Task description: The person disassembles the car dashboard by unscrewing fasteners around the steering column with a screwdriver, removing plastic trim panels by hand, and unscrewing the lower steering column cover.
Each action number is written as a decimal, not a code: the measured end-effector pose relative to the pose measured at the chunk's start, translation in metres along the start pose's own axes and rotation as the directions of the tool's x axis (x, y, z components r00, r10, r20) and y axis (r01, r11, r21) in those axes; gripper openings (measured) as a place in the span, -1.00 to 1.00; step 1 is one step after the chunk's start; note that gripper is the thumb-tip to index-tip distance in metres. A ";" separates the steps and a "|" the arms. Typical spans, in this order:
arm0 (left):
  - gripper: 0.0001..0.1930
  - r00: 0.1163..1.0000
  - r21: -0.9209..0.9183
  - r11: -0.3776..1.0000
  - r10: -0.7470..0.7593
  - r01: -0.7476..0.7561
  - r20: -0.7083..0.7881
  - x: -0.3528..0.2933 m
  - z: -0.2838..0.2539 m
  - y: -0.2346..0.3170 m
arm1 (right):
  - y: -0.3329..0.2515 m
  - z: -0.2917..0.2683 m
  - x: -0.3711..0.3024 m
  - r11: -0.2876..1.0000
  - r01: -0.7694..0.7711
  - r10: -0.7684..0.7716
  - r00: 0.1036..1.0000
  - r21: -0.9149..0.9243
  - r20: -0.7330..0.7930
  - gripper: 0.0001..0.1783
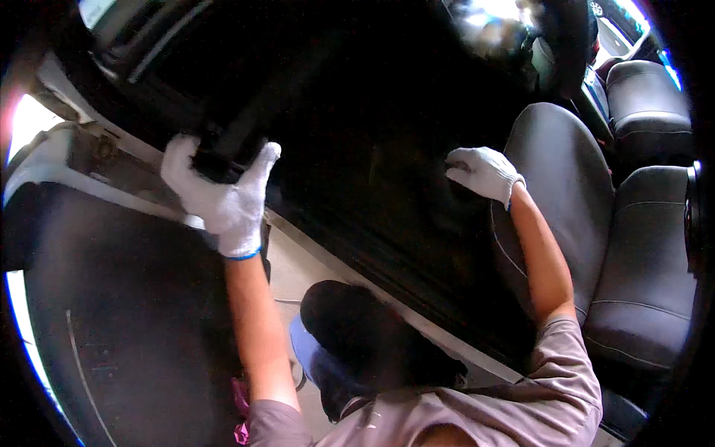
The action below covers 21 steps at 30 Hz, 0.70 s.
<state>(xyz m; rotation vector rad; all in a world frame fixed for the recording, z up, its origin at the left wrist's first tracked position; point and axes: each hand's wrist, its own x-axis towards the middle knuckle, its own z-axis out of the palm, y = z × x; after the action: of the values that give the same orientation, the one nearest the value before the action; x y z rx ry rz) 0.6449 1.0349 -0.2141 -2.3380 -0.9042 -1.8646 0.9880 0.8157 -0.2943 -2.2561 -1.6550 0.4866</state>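
White knit gloves cover both of my hands. My left hand (220, 201) reaches to the door side of a car's front interior, thumb and fingers spread wide apart. Between them is a dark, blurred strip (242, 134) running up into the shadow; I cannot tell whether the hand touches it. My right hand (484, 173) is beside the dark grey front seat (562, 164), over the black interior. Its fingers are bent and closed, with their undersides lost in shadow, so anything in them is hidden.
The open car door (112, 298) stands at my left. A pale door sill (320, 242) crosses diagonally below my hands, with my dark-clothed knee (346, 320) close to it. More grey seats (646, 104) are at the right. Bright glare (495, 26) appears at the top.
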 end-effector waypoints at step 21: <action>-0.19 0.995 0.022 0.999 0.031 -0.033 0.097 0.042 0.002 0.000 | -0.001 -0.018 0.016 0.995 0.002 -0.012 0.994 0.096 0.105 -0.61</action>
<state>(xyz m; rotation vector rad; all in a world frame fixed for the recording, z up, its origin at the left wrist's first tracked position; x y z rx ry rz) 0.6515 1.0531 -0.1765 -2.4330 -0.8863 -1.7329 0.9993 0.8306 -0.2787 -2.1895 -1.6511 0.6799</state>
